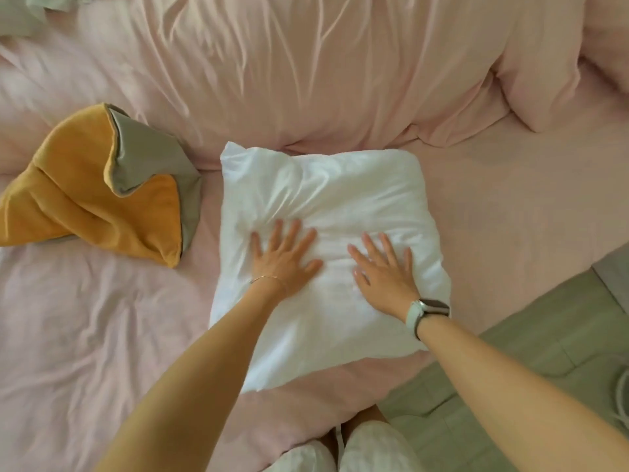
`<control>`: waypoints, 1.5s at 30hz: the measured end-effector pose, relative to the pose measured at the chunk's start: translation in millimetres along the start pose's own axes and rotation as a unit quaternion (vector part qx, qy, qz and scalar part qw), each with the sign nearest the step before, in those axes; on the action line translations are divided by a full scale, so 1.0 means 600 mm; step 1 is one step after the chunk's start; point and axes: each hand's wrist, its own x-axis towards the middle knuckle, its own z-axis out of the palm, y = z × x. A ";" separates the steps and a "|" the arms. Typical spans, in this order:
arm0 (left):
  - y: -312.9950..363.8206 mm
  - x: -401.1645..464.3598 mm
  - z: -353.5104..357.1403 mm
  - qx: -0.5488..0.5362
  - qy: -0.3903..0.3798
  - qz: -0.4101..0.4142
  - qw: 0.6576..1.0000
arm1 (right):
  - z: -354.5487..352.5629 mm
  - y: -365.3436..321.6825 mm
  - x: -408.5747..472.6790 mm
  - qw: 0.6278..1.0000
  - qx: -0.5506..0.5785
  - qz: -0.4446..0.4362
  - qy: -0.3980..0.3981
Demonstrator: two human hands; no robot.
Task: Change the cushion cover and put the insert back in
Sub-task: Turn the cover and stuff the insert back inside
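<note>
The orange and grey cushion cover [102, 185] is cut off by the left edge of the picture, and its crumpled folds hide its opening, so no zip or closure can be made out. A pale green fabric item [30, 11] at the top left corner is cropped by two edges and too blurred to identify. The pink pillow [544, 63] runs out of view at the top right, and the white cord [621, 393] on the floor is cut by the right edge.

Bare arms; thin bracelet [269, 278] on left wrist, pale-strapped watch [429, 310] on right; seemingly white shorts [371, 449].
</note>
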 end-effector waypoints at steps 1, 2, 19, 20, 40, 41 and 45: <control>-0.029 -0.005 0.018 0.004 -0.012 -0.029 0.999 | 0.013 0.007 -0.009 0.999 -0.038 -0.025 0.005; -0.055 -0.011 0.031 0.008 -0.023 -0.053 0.998 | 0.023 0.009 -0.021 0.996 -0.072 -0.054 0.014; 0.131 -0.094 -0.008 -0.228 0.149 -0.144 0.951 | -0.006 0.091 -0.123 0.965 0.230 0.060 0.111; 0.147 -0.111 -0.013 -0.248 0.169 -0.141 0.944 | -0.008 0.107 -0.143 0.954 0.255 0.064 0.144; 0.961 -0.078 -0.082 -0.163 0.082 0.309 0.933 | 0.036 0.730 -0.606 0.697 0.469 0.414 0.351; 0.999 -0.070 -0.081 -0.154 0.078 0.331 0.928 | 0.039 0.753 -0.618 0.679 0.476 0.431 0.356; 1.140 -0.028 -0.077 -0.112 0.036 0.390 0.913 | 0.039 0.849 -0.640 0.628 0.484 0.482 0.373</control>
